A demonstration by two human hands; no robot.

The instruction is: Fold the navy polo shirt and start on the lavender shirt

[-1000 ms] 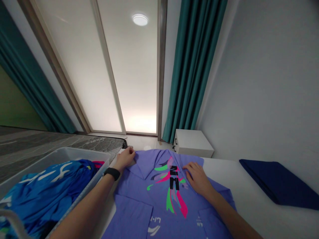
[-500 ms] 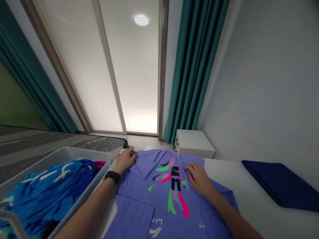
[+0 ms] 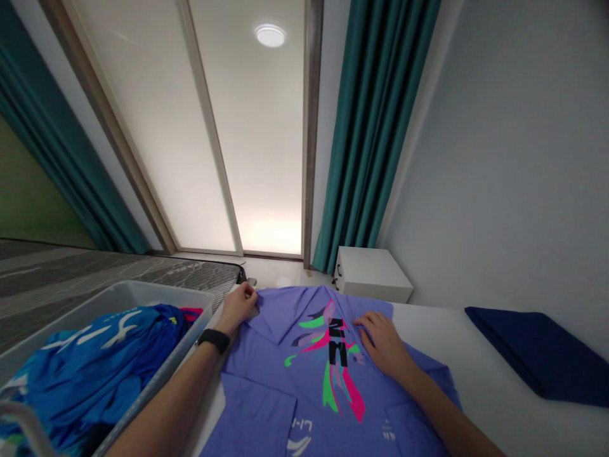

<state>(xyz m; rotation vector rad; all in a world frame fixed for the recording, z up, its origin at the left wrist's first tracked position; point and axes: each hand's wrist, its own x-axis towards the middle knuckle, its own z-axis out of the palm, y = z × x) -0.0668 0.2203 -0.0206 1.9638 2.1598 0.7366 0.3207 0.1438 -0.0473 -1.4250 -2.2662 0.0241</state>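
Touching one shirt [image 3: 280, 381], left hand [image 3: 236, 309] perhaps pinching, right hand [image 3: 383, 343] flat.

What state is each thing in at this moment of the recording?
left hand: fingers curled at the shirt's far edge
right hand: open, resting on the shirt
periwinkle shirt: spread out, print facing up
black smartwatch: strapped on the left wrist
plastic bin: holding a garment
blue printed garment: bunched in the bin
navy cloth: folded flat
teal curtain: hanging, drawn aside
round ceiling light: lit
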